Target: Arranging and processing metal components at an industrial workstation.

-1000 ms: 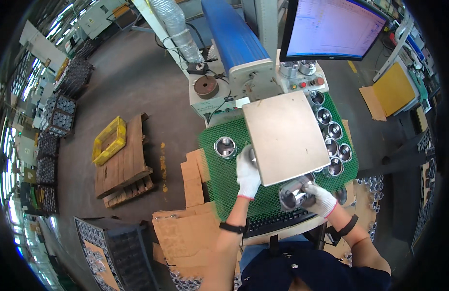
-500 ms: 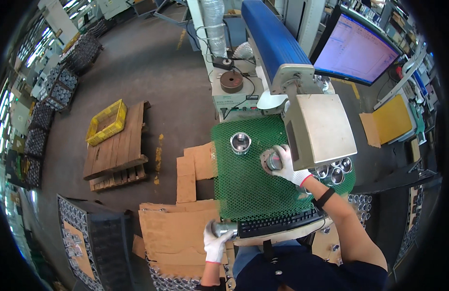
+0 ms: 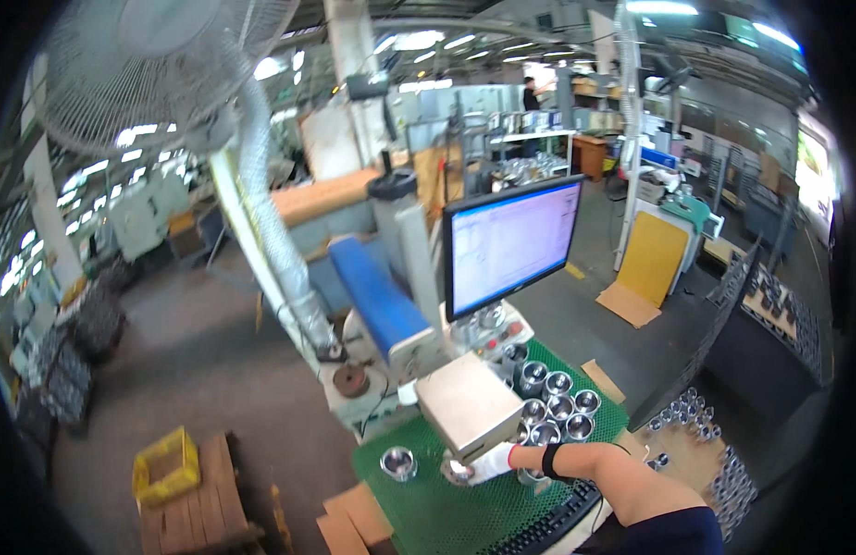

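Observation:
My right hand (image 3: pixel 490 463), in a white glove, reaches in from the right beneath the box-shaped beige machine head (image 3: pixel 469 404). Its fingers are closed round a shiny metal piston (image 3: pixel 459 471) low over the green mesh mat (image 3: pixel 423 518); the machine head hides part of the grip. To the left of it, a single piston (image 3: pixel 398 463) stands on the mat. Several more pistons (image 3: pixel 559 407) are grouped on the mat to the right of the machine head. My left hand is out of view.
A lit monitor (image 3: pixel 513 242) stands behind the pistons, beside the machine's blue arm (image 3: pixel 380 294). A black keyboard (image 3: pixel 567 518) lies along the mat's near edge. A yellow crate (image 3: pixel 166 465) rests on a wooden pallet (image 3: pixel 210 504) at left. Far back stands another person (image 3: pixel 532 95).
The view has swung up and to the right, bringing in a fan and the far workshop. My left hand, which held a metal piston, has left view. My right hand stays at the piston under the machine head.

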The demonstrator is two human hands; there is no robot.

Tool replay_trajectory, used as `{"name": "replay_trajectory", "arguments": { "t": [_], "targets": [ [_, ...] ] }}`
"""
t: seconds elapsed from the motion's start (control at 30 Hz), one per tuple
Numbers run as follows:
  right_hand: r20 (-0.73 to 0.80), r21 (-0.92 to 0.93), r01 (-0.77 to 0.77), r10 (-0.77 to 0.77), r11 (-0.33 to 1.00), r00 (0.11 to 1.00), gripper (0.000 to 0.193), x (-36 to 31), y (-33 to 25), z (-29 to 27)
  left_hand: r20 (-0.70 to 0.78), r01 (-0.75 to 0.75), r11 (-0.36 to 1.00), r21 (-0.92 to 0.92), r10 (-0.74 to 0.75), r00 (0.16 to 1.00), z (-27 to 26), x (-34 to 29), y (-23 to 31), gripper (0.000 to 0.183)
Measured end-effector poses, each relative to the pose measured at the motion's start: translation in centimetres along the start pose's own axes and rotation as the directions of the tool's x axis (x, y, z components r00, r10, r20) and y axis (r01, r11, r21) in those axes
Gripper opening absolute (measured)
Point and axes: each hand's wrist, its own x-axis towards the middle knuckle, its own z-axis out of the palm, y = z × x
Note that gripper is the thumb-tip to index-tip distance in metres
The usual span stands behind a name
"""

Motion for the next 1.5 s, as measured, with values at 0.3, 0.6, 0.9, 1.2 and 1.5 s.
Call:
{"name": "replay_trajectory", "arguments": {
  "t": [0.3,0.6,0.9,1.2,1.5],
  "targets": [
    [-0.126,-0.116,-0.234,0.219,0.965,0.968,0.028,1.6,-7.1,-4.5,0.100,0.105,0.994,0.011,-0.106,0.989,0.9,4.5,10.6,0.062],
    [-0.104,-0.241,-0.283,0.266,0.928,0.958,0.046,1.9,-11.0,-8.3,0.203,0.047,0.991,-0.125,-0.020,0.979,3.0,2.1,21.5,0.060],
    [0.332,0.640,-0.527,0.418,0.559,0.846,0.060,-15.0,-23.4,1.8,0.187,-0.024,0.981,-0.191,0.060,0.981,-0.3,-3.4,20.2,0.059],
    [0.368,0.518,-0.002,0.221,-0.855,0.903,0.044,-16.6,-26.6,-1.3,0.310,-0.527,0.586,0.615,0.435,0.845,8.2,-8.4,36.4,0.098],
    [0.467,0.636,-0.057,0.325,-0.770,0.822,0.055,-15.0,-33.2,-13.8,0.306,-0.273,0.943,-0.188,0.321,0.896,7.0,-9.0,33.9,0.115]
  ]
}}
